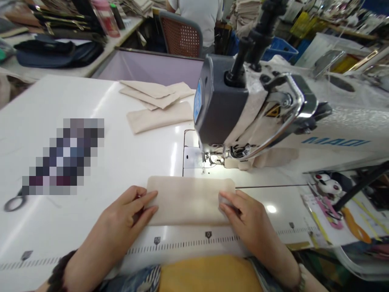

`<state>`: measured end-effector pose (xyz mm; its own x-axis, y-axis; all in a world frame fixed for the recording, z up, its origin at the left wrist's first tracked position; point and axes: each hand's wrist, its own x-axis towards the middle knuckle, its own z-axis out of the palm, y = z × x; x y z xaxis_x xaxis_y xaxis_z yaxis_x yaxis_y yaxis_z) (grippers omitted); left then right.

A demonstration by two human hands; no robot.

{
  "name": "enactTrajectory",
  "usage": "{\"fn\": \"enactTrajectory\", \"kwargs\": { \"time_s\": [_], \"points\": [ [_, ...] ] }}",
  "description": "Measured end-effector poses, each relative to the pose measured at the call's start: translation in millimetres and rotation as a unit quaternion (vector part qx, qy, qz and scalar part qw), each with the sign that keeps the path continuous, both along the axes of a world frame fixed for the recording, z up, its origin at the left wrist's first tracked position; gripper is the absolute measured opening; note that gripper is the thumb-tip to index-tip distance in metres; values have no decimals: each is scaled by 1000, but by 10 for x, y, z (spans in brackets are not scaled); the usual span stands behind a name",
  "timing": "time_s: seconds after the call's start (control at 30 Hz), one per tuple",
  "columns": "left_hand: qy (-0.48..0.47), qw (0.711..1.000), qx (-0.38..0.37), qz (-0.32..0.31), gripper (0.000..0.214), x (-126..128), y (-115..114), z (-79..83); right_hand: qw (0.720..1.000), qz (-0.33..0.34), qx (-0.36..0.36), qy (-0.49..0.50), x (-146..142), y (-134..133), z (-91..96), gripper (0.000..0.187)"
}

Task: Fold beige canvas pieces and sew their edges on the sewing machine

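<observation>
A beige rectangular fabric piece (pixel 188 200) lies in front of the sewing machine (pixel 225 101), its long side running left to right. My left hand (pixel 126 215) pinches its left end between thumb and fingers. At the right end, my right hand (pixel 247 211) grips the same piece the same way. The needle and presser foot (pixel 212 158) are just beyond the fabric's far edge, apart from it. More beige cloth (pixel 273 157) lies under the machine arm, partly hidden by the machine head.
Folded beige pieces (pixel 161 115) lie on the white table left of the machine head. A blurred-out object with a ring (pixel 13 203) is at far left. Scissors and small tools (pixel 331 211) sit at right. Behind are a chair (pixel 182 36) and a seated person (pixel 200 18).
</observation>
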<state>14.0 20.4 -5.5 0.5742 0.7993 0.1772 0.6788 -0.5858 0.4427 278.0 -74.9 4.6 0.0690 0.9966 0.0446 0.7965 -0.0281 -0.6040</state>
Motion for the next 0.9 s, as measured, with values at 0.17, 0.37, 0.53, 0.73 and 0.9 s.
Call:
{"fn": "enactTrajectory", "kwargs": {
  "time_s": [0.17, 0.37, 0.53, 0.73, 0.9],
  "points": [
    [2, 1000, -13, 12, 31, 9, 0, -15, 999, -2, -16, -28, -11, 63, 28, 22],
    [32, 999, 0, -1, 31, 9, -28, -11, 990, -19, -21, -136, 12, 39, 10, 24],
    [83, 989, 66, -102, 34, 60, -1, 92, 964, -21, -10, -265, 51, 49, 69, 25],
    [129, 960, 50, -245, 33, 386, 61, 254, 937, 117, 145, -297, 62, 172, 60, 22],
    [203, 961, 31, -187, 36, 688, 16, 298, 917, 276, 204, -202, 3, 258, -102, 37]
  ]
}}
